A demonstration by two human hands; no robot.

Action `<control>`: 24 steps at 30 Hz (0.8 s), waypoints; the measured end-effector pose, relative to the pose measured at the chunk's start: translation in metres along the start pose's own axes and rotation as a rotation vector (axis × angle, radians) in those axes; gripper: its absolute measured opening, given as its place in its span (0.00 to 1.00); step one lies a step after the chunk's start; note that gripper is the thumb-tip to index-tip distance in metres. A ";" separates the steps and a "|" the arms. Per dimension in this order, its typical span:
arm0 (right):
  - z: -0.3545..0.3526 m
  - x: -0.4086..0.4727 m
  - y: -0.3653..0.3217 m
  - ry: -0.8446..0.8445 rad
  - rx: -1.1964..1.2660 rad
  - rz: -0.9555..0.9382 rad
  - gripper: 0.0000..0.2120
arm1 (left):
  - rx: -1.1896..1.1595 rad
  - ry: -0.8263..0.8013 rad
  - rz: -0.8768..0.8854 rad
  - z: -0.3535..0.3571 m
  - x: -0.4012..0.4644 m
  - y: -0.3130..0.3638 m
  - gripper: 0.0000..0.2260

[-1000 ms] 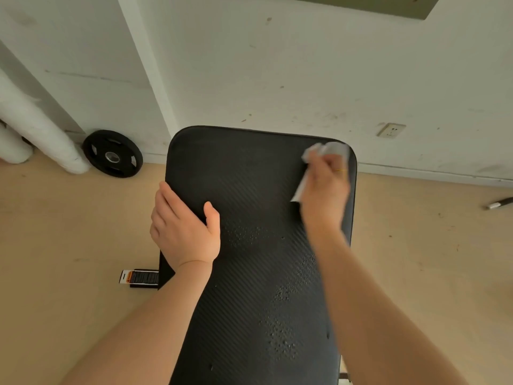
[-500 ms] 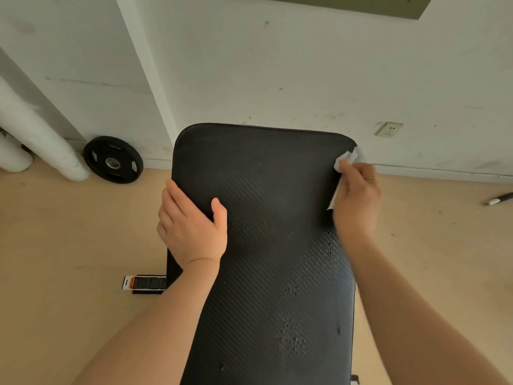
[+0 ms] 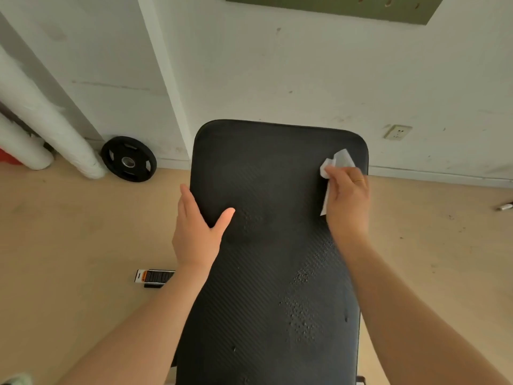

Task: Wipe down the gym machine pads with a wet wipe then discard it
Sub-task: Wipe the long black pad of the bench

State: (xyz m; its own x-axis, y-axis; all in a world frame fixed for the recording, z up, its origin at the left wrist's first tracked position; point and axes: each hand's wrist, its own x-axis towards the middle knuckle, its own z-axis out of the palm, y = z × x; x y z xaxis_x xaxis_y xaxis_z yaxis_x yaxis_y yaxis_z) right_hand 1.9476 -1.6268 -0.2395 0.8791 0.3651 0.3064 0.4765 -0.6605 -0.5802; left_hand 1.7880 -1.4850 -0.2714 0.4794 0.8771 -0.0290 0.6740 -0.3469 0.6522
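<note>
Head view, looking down along one black bench pad (image 3: 272, 273) that runs away from us toward the wall. Nearest the camera we see two bare forearms entering from the lower edge, one on each side of the pad. On the pad's ribbed surface we count three patches of small wet-looking beads: one low and right of centre, one higher near the right edge, one beside the left thumb. Our left hand (image 3: 195, 234) lies over the pad's left edge, fingers together along the side and thumb spread onto the top, flat and holding nothing. Our right hand (image 3: 348, 201) presses one white wet wipe (image 3: 337, 162) against the pad near its far right corner; the wipe is pinned under the fingers, with a crumpled end showing beyond the fingertips and a narrow strip showing at the thumb side. One thin gold ring (image 3: 360, 180) sits on a finger of that hand. On the tan floor (image 3: 69, 232) left of the pad lies one small black-and-white label or card (image 3: 154, 277). Farther off, one black weight plate (image 3: 128, 159) leans at the base of the white wall (image 3: 277, 79), next to two white wrapped pipes (image 3: 41, 118). One wall socket (image 3: 397, 132) sits low on the right. One pen-like object (image 3: 504, 206) lies at the right border.
</note>
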 end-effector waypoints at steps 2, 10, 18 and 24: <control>0.007 -0.002 0.004 -0.010 -0.079 -0.043 0.15 | -0.022 -0.013 -0.024 -0.001 -0.002 -0.006 0.41; 0.083 -0.060 -0.108 -0.270 0.226 -0.286 0.07 | -0.053 -0.008 -0.018 0.007 0.005 -0.019 0.29; 0.057 -0.021 -0.083 -0.224 0.087 -0.213 0.09 | -0.424 0.013 -0.038 0.002 0.006 -0.020 0.27; 0.064 -0.027 -0.071 -0.052 0.005 -0.092 0.15 | -0.576 0.005 -0.166 0.002 0.011 -0.026 0.18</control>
State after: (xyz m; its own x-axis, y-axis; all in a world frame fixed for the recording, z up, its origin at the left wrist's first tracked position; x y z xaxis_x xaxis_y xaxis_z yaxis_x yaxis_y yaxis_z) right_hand 1.8896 -1.5475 -0.2551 0.8300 0.4574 0.3191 0.5549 -0.6196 -0.5552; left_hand 1.7767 -1.4672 -0.2896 0.3899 0.9063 -0.1629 0.3257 0.0297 0.9450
